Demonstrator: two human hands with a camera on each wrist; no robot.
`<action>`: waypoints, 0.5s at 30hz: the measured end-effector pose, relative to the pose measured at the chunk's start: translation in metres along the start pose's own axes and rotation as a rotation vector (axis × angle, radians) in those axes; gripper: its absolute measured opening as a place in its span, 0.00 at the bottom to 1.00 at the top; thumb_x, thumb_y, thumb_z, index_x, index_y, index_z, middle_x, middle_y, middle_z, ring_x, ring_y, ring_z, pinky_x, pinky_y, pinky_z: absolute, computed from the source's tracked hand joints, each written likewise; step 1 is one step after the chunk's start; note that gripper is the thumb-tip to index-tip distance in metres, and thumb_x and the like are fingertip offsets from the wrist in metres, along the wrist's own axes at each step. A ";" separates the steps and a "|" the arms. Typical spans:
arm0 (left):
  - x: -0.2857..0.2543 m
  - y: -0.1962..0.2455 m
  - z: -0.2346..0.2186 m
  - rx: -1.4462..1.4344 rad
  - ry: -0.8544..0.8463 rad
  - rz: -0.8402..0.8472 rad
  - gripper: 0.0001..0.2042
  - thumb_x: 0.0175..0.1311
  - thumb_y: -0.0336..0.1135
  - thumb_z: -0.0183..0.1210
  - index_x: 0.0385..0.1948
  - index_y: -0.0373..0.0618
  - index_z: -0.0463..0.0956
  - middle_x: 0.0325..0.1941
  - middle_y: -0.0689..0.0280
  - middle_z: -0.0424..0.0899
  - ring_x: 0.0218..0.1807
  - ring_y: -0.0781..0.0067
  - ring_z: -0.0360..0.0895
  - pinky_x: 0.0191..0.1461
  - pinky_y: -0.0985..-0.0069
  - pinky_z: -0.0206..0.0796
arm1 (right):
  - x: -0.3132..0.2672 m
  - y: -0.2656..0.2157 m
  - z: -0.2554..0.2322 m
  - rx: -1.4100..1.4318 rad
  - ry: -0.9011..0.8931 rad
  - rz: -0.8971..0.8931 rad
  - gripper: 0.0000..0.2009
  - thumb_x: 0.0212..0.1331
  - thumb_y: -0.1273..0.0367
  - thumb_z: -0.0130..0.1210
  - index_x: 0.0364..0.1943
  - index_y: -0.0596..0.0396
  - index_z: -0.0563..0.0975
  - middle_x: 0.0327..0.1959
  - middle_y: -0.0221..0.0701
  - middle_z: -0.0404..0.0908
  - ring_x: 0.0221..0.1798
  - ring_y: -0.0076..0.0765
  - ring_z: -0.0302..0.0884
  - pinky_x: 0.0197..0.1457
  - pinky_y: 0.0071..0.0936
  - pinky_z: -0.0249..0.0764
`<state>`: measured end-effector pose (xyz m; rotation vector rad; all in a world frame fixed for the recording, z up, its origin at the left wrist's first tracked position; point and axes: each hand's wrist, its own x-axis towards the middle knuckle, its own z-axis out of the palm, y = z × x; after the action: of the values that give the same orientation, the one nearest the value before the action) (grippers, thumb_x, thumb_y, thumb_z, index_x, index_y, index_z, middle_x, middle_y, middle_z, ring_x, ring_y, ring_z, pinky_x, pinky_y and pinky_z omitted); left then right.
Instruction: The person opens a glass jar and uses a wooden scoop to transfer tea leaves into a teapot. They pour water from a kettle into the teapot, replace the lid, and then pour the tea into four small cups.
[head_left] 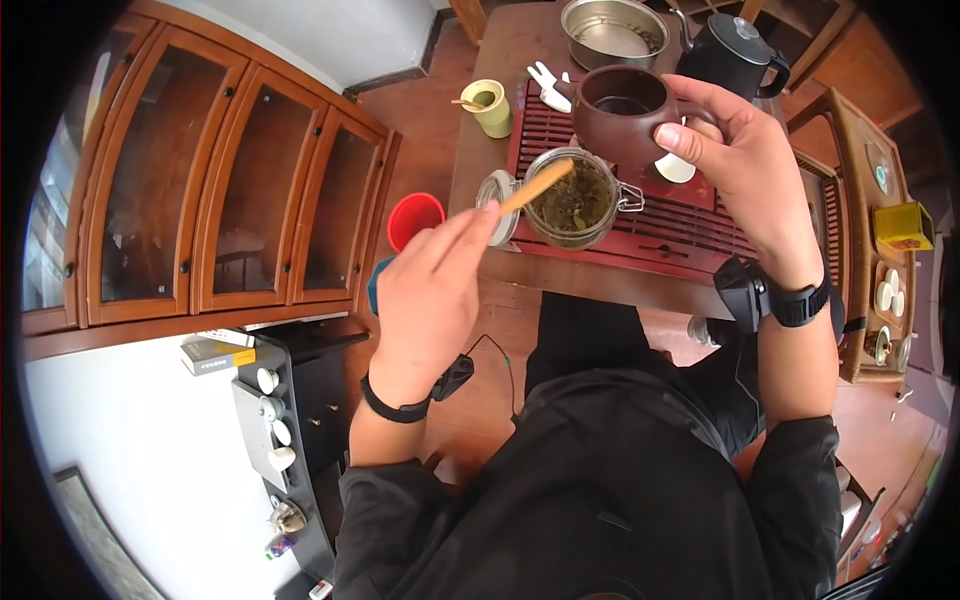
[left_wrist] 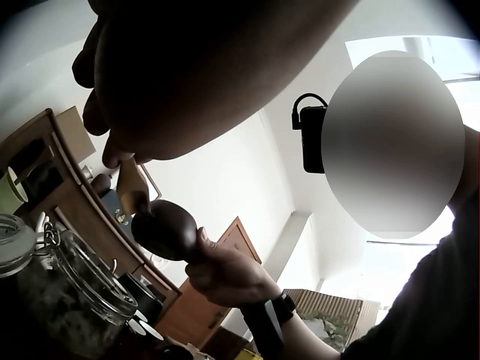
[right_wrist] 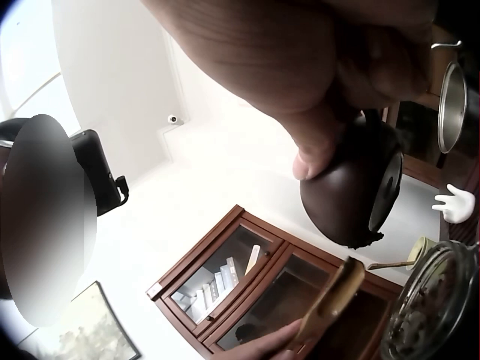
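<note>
The left hand (head_left: 428,285) pinched the scoop (head_left: 535,189), its length slanting outward toward the pot (head_left: 618,138); the right hand (head_left: 745,160) gripped that, spout (head_left: 564,90) pointing away.

Round clear-glass jar (head_left: 567,240) on slatted red tray (head_left: 690,232), on brown wooden bench (head_left: 515,45); pale-green cylindrical cup (head_left: 495,120), left of tray; round steel bowl (head_left: 592,58), behind tray.

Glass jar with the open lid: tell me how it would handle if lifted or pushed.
The glass jar is probably stiff but breakable, given its clear walls. Its lid, open to one side on wire fittings, may swing when moved. The leaves could spill from the uncovered mouth if it tips.
</note>
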<state>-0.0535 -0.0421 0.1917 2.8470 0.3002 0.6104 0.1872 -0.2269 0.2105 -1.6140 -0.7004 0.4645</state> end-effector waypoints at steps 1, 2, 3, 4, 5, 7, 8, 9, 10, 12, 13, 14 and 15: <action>0.001 0.000 -0.003 -0.012 0.042 -0.016 0.21 0.61 0.18 0.59 0.57 0.43 0.81 0.50 0.57 0.86 0.47 0.54 0.84 0.51 0.67 0.77 | 0.000 -0.001 0.000 0.000 -0.003 0.007 0.30 0.60 0.68 0.71 0.63 0.70 0.74 0.27 0.16 0.71 0.33 0.12 0.66 0.39 0.15 0.68; 0.002 0.000 -0.003 -0.040 0.078 -0.015 0.21 0.61 0.18 0.59 0.57 0.43 0.81 0.50 0.56 0.86 0.47 0.54 0.84 0.51 0.67 0.77 | 0.000 -0.001 0.000 0.000 -0.007 0.013 0.30 0.60 0.68 0.71 0.63 0.70 0.74 0.27 0.16 0.71 0.33 0.12 0.67 0.39 0.15 0.68; 0.003 0.001 -0.001 -0.070 0.114 -0.014 0.21 0.61 0.18 0.59 0.57 0.43 0.81 0.50 0.56 0.86 0.48 0.54 0.84 0.51 0.67 0.77 | 0.000 -0.002 0.000 -0.007 -0.007 0.014 0.30 0.60 0.68 0.71 0.63 0.70 0.74 0.27 0.16 0.71 0.33 0.12 0.66 0.39 0.15 0.68; 0.003 0.002 0.000 -0.099 0.149 -0.012 0.21 0.61 0.18 0.58 0.57 0.43 0.81 0.50 0.56 0.86 0.48 0.54 0.84 0.52 0.67 0.77 | -0.001 -0.002 0.001 -0.015 -0.008 0.015 0.30 0.60 0.68 0.71 0.63 0.70 0.74 0.27 0.16 0.71 0.33 0.12 0.66 0.39 0.15 0.68; 0.003 0.003 0.001 -0.087 0.101 0.014 0.21 0.62 0.18 0.58 0.57 0.43 0.82 0.50 0.56 0.86 0.48 0.54 0.84 0.52 0.67 0.77 | -0.001 -0.003 0.002 -0.022 -0.008 0.017 0.30 0.60 0.68 0.71 0.63 0.70 0.74 0.28 0.16 0.71 0.33 0.12 0.66 0.39 0.15 0.68; 0.001 0.006 0.003 -0.066 0.004 0.067 0.20 0.62 0.18 0.59 0.56 0.43 0.82 0.50 0.56 0.86 0.48 0.54 0.84 0.51 0.67 0.77 | 0.000 -0.001 0.001 -0.011 0.003 0.009 0.30 0.60 0.68 0.71 0.63 0.70 0.74 0.27 0.16 0.71 0.33 0.12 0.66 0.39 0.15 0.68; -0.001 0.006 0.003 -0.060 -0.058 0.053 0.20 0.63 0.19 0.59 0.56 0.43 0.82 0.50 0.56 0.86 0.48 0.54 0.84 0.51 0.67 0.77 | 0.000 0.000 0.001 -0.007 0.008 0.004 0.30 0.60 0.68 0.71 0.63 0.70 0.74 0.27 0.16 0.71 0.33 0.11 0.66 0.38 0.14 0.68; -0.003 0.006 0.003 -0.055 -0.120 0.039 0.19 0.63 0.19 0.59 0.56 0.44 0.82 0.50 0.56 0.86 0.48 0.54 0.84 0.51 0.67 0.77 | 0.001 0.002 0.001 -0.004 0.007 -0.003 0.29 0.60 0.68 0.71 0.63 0.70 0.74 0.27 0.16 0.71 0.33 0.11 0.67 0.38 0.14 0.68; -0.004 0.006 0.004 -0.050 -0.182 0.025 0.19 0.63 0.19 0.59 0.56 0.44 0.82 0.50 0.56 0.86 0.48 0.54 0.84 0.51 0.67 0.77 | 0.002 0.003 0.000 -0.001 0.006 -0.011 0.29 0.60 0.68 0.71 0.63 0.70 0.74 0.27 0.16 0.71 0.33 0.11 0.67 0.38 0.14 0.68; -0.004 0.002 0.000 -0.061 -0.090 -0.004 0.19 0.65 0.20 0.59 0.57 0.43 0.81 0.50 0.55 0.86 0.49 0.54 0.84 0.52 0.67 0.77 | 0.001 0.004 -0.001 0.000 0.008 -0.013 0.29 0.60 0.68 0.71 0.63 0.70 0.74 0.27 0.16 0.71 0.33 0.11 0.67 0.38 0.14 0.68; -0.004 0.001 -0.001 -0.065 -0.044 -0.018 0.19 0.65 0.20 0.59 0.57 0.43 0.81 0.50 0.55 0.86 0.49 0.54 0.84 0.52 0.67 0.76 | 0.000 0.002 -0.001 -0.002 0.008 -0.009 0.29 0.60 0.68 0.71 0.63 0.70 0.74 0.27 0.16 0.71 0.33 0.11 0.67 0.38 0.14 0.68; -0.003 0.001 -0.001 -0.072 0.000 -0.023 0.19 0.66 0.20 0.59 0.58 0.43 0.81 0.50 0.55 0.86 0.49 0.54 0.84 0.52 0.68 0.76 | 0.000 0.001 0.000 -0.004 0.008 -0.007 0.29 0.60 0.68 0.71 0.63 0.70 0.74 0.28 0.16 0.71 0.33 0.11 0.67 0.38 0.14 0.68; -0.002 -0.001 -0.001 -0.078 0.045 -0.029 0.19 0.66 0.20 0.59 0.58 0.43 0.81 0.51 0.54 0.86 0.49 0.54 0.84 0.53 0.68 0.76 | 0.000 0.002 0.000 0.005 0.006 -0.005 0.29 0.60 0.68 0.71 0.63 0.70 0.74 0.28 0.16 0.71 0.33 0.11 0.67 0.38 0.15 0.69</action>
<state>-0.0559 -0.0419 0.1912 2.7531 0.3177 0.6664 0.1874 -0.2267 0.2088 -1.6079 -0.6978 0.4578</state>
